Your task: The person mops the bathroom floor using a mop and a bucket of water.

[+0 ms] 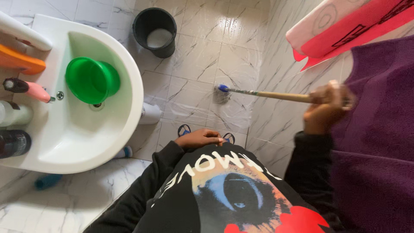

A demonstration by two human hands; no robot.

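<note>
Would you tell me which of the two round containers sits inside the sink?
The green bowl sits in the white sink; the black bucket stands on the floor.

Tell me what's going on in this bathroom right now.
A person stands on a wet marble-tiled floor. The right hand grips the wooden handle of a brush, whose head touches the tiles. The left hand rests against the black shirt, holding nothing. A green bowl sits in the white sink, and a black bucket stands beyond it.
</note>
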